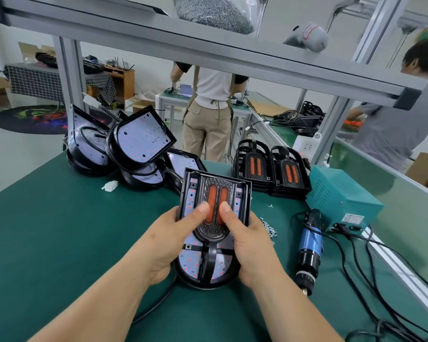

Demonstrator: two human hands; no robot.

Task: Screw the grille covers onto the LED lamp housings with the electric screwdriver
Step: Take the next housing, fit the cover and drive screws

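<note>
We hold the black D-shaped LED lamp housing (203, 283) over the green bench mat (47, 230), fingers curled round its sides. Our left hand (168, 243) grips its left edge and our right hand (252, 245) its right. Both thumbs press the black plastic grille cover (215, 191) with two orange oval lenses lying on top of it. Right of the housing lie loose silver screws (269, 228), then the blue-and-black electric screwdriver (309, 248), untouched. Behind the housing stand stacked grille covers (272, 169) and bare housings (124, 146).

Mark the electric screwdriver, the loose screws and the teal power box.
electric screwdriver (310, 239): head view, on its blue body.
loose screws (270, 230): head view, middle of the pile.
teal power box (347, 188): head view, on its top face.
</note>
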